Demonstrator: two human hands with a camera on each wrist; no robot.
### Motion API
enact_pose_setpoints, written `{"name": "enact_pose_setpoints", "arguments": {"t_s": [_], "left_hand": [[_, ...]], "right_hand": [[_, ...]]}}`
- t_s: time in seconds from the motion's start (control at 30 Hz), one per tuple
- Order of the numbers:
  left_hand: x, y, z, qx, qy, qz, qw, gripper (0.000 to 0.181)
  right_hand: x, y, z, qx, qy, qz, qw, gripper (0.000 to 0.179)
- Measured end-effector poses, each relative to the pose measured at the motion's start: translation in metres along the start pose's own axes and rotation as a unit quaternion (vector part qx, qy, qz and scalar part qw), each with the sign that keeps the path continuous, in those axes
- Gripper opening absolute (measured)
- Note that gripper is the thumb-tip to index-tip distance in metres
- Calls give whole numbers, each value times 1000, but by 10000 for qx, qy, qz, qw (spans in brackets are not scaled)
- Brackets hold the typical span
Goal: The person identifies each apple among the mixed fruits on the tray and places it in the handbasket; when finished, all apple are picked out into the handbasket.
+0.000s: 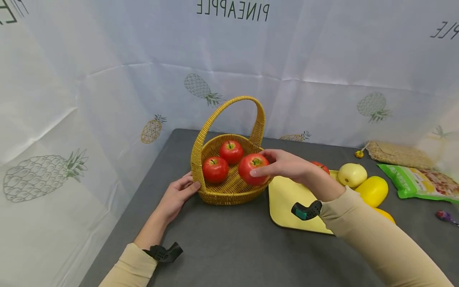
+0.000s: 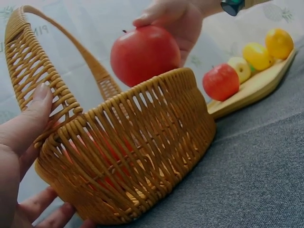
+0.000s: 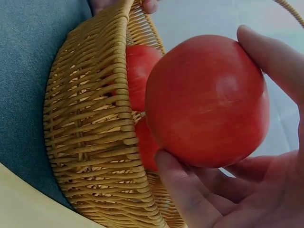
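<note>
My right hand (image 1: 283, 164) grips a red apple (image 1: 253, 169) between thumb and fingers. In the right wrist view that apple (image 3: 206, 102) is at the basket's rim, thumb on one side and fingers on the other. Two more red apples, one in front (image 1: 215, 170) and one behind (image 1: 231, 152), lie inside the yellow-brown wicker basket (image 1: 229, 198), which has a tall arched handle (image 1: 215, 115). My left hand (image 1: 178, 195) holds the basket's left side. In the left wrist view its thumb (image 2: 35, 111) lies at the handle's base, with the other fingers against the outer wall.
Right of the basket is a yellow tray (image 1: 287, 207), with a red apple (image 1: 320, 166), a pale round fruit (image 1: 352, 175) and yellow fruit (image 1: 373, 191) on or beside it. Farther right lie a green food bag (image 1: 412, 183) and a woven item (image 1: 399, 154). A pineapple-print curtain (image 1: 229, 52) hangs behind.
</note>
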State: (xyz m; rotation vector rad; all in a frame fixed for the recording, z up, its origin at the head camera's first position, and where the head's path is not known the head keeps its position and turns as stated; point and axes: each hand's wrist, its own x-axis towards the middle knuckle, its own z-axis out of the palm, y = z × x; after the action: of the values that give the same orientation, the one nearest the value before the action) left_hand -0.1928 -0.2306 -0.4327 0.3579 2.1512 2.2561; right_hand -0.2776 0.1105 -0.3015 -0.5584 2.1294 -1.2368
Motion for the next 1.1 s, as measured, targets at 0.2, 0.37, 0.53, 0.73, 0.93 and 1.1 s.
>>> {"name": "enact_pose_setpoints", "arguments": {"t_s": [0.2, 0.37, 0.53, 0.73, 0.93, 1.1], "left_hand": [[1, 1, -1, 116, 17, 33, 9999, 15], [1, 2, -1, 106, -12, 28, 9999, 14], [0, 2, 0, 81, -25, 9, 10000, 15], [0, 4, 1, 78, -32, -8, 10000, 14], [0, 3, 1, 65, -66, 7, 10000, 14], [0, 2, 0, 79, -58, -6, 10000, 15]], "right_hand": [[5, 0, -2, -240, -104, 34, 9997, 66], [9, -1, -2, -401, -236, -9, 9989, 63], [13, -1, -2, -487, -299, -40, 9984, 60], [18, -1, 2, -545, -345, 6, 9979, 62], [23, -3, 5, -571, -594, 14, 9966, 60], [25, -5, 5, -622, -776, 1, 9950, 61]]}}
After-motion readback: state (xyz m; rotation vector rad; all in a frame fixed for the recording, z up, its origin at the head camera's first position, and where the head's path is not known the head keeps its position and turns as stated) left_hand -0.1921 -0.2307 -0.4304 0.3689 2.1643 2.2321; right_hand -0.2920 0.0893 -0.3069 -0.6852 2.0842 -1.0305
